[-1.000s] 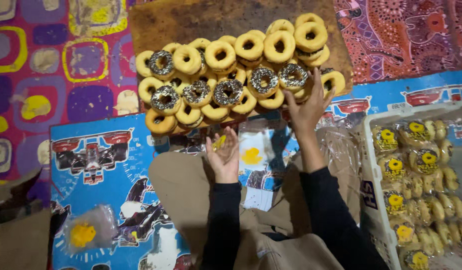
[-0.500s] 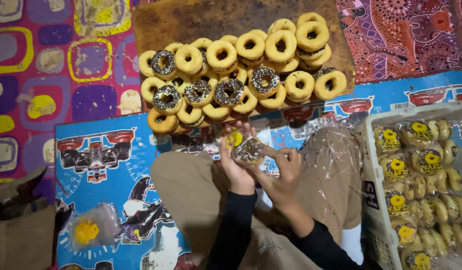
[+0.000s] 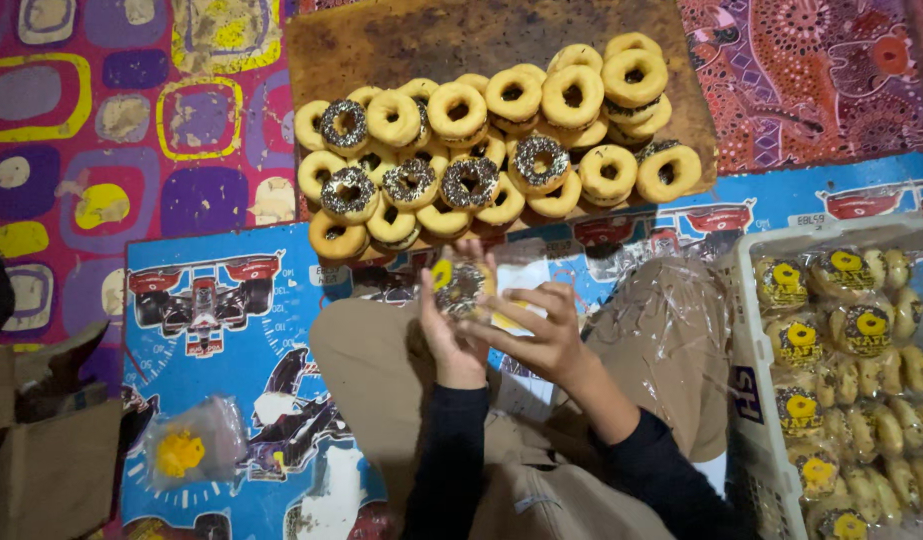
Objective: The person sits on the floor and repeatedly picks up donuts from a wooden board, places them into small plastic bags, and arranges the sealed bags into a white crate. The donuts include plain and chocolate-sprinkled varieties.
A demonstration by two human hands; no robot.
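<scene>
Over the lap, just below the board's (image 3: 382, 40) front edge: holding a sprinkled donut (image 3: 464, 288) in a clear bag (image 3: 517, 285), left hand (image 3: 444, 335) cupping beneath, right hand (image 3: 544, 335) pinching the film. Likely handling light, soft, easily squashed; probably gripping best at the bag's loose edge.

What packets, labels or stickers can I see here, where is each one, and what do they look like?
Clear bag: between left hand and right hand, holds a sprinkled doughnut, yellow round label.
Packed bags: in the white crate at right, clear, round yellow-and-dark labels.
Loose bag: on the blue mat lower left, clear, yellow label.
</scene>
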